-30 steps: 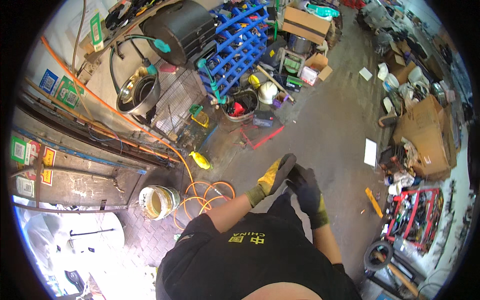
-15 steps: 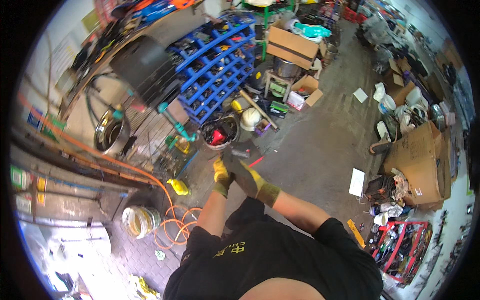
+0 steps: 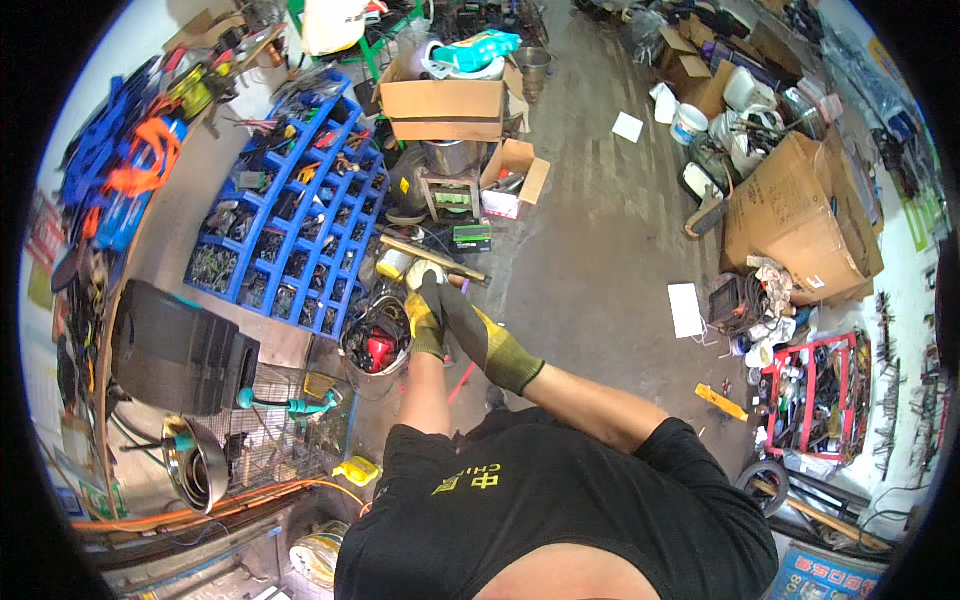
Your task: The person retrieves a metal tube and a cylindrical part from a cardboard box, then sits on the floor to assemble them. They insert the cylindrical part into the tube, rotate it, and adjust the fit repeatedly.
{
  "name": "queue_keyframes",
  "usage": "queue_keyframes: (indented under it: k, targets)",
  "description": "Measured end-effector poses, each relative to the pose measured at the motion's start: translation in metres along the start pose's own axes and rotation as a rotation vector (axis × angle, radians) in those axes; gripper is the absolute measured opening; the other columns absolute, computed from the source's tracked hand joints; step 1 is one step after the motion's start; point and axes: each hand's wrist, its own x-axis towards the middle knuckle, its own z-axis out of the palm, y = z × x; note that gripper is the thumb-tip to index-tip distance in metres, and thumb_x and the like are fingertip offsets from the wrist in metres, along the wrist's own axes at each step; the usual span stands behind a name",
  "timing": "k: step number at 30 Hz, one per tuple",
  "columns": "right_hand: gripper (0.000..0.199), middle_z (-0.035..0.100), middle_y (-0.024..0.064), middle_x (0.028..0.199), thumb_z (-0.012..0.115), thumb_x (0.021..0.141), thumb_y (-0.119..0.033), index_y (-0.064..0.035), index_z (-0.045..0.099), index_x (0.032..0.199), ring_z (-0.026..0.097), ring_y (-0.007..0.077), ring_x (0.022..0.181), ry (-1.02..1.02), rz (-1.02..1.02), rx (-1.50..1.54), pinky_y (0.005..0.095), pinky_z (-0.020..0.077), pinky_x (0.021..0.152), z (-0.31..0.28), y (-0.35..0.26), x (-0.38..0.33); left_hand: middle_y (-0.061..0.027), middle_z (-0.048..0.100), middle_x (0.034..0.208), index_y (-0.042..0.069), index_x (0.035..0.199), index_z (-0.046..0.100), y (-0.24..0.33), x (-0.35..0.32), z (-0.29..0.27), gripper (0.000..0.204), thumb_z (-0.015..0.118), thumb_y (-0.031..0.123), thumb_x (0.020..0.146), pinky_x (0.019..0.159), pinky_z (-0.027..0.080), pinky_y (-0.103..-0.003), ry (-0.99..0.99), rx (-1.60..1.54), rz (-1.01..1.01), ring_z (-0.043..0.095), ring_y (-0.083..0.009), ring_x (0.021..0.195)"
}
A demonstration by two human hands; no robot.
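My left hand (image 3: 427, 322) and my right hand (image 3: 482, 338) both wear yellow work gloves with dark grey on the fingers and palm. They meet in front of my chest, the right fingers lying against the left ones. The dark fingers merge, so I cannot tell whether either hand grips anything. Just left of the left hand, a round bucket (image 3: 348, 352) on the floor holds a red item (image 3: 379, 349). A white rounded object (image 3: 426, 270) is partly hidden behind my fingertips. Beyond it lies a wooden stick (image 3: 432, 259), near a green-and-black box (image 3: 472, 237).
A blue parts rack (image 3: 262, 222) with many small compartments stands at left, near a wire cage (image 3: 275, 432) and a metal bowl (image 3: 205, 470). Cardboard boxes (image 3: 440, 100) are stacked ahead. At right are a large carton (image 3: 785, 215) and a red crate (image 3: 812, 405).
My view has turned left and shifted, so the rack and bucket sit differently in it. My hands remain together, now closer to the white object and stick in view.
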Motion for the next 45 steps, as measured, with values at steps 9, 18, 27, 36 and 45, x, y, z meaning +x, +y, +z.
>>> queue_keyframes:
  k: [9,18,27,36,45]
  targets:
    - [0.051,0.048,0.0035,0.157,0.049,0.112,-0.025,-0.0105,0.042,0.160,0.046,0.0142,0.140,0.165,-0.152,-1.557,0.0281,0.0335,0.119,0.082,-0.062,0.004,-0.0130,0.072,0.089,0.001,0.102,0.071,-0.011,0.089,0.058,0.045,0.053,0.042,0.104,0.069,0.054,-0.041,0.022,-0.237,0.070,0.066,-0.0271,0.074]
    - [0.048,0.052,0.0041,0.153,0.051,0.110,-0.021,-0.0101,0.045,0.156,0.051,0.0153,0.135,0.110,0.077,-1.340,0.0294,0.0390,0.116,0.089,-0.178,-0.002,-0.0072,0.077,0.099,0.006,0.105,0.076,0.024,0.102,0.102,0.025,0.061,0.025,0.099,0.079,0.057,-0.037,0.135,-0.334,0.093,0.073,-0.0233,0.089]
    - [0.045,0.057,0.0047,0.148,0.052,0.108,-0.017,-0.0097,0.049,0.153,0.056,0.0164,0.129,0.129,0.235,-1.104,0.0306,0.0444,0.112,0.074,-0.228,0.009,-0.0055,0.074,0.111,0.007,0.121,0.070,0.048,0.020,0.106,0.033,0.049,0.028,0.109,0.082,0.057,-0.038,0.118,-0.814,-0.030,0.071,-0.0218,0.097]
    - [0.045,0.062,0.0031,0.119,0.056,0.105,-0.040,-0.0152,0.057,0.143,0.055,0.0148,0.095,0.718,-0.029,-1.088,0.0310,0.0448,0.078,0.029,-0.340,0.068,-0.0101,0.067,0.132,0.003,0.141,0.058,0.090,0.056,0.139,0.040,0.047,0.019,0.105,0.091,0.054,-0.035,0.128,-0.137,-0.087,0.067,-0.0238,0.111]
    - [0.058,0.061,-0.0010,0.128,0.061,0.098,-0.059,-0.0228,0.055,0.143,0.055,0.0155,0.103,1.099,-0.345,-1.217,0.0366,0.0444,0.087,0.069,-0.382,0.073,-0.0222,0.073,0.111,0.006,0.115,0.073,0.256,0.008,0.205,0.038,0.059,0.028,0.088,0.097,0.053,-0.048,-0.422,0.264,0.540,0.068,-0.0404,0.110]
